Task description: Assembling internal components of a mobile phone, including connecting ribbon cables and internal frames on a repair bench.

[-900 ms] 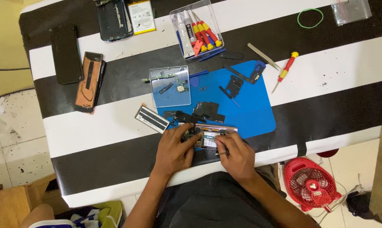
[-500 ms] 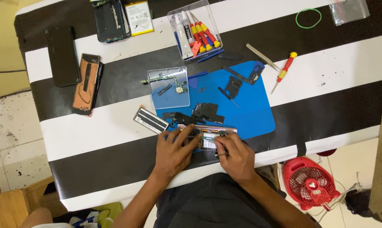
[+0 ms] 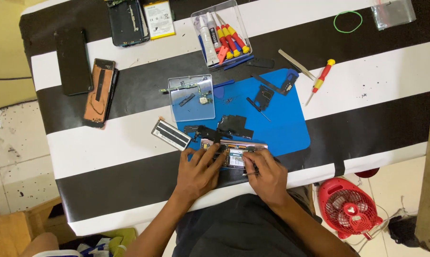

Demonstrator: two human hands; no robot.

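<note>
Opened phone with exposed rectangular innards [image 3: 234,151] lying at the near edge of the blue rubber mat [image 3: 281,128] on the black-and-white striped surface [image 3: 376,95]. Left hand [image 3: 198,171] pressing it flat, fingers spread, steadying. Right hand [image 3: 267,175] pinching a thin metal tool [image 3: 249,172], probing inside

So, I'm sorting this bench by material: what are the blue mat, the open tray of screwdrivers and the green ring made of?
Blue mat: likely soft silicone or rubber, matte, lying flat. Tray: clear hard plastic, glossy and see-through. Green ring: probably a rubber band, a thin limp loop. Left hand and right hand rest on the opened phone.
</note>
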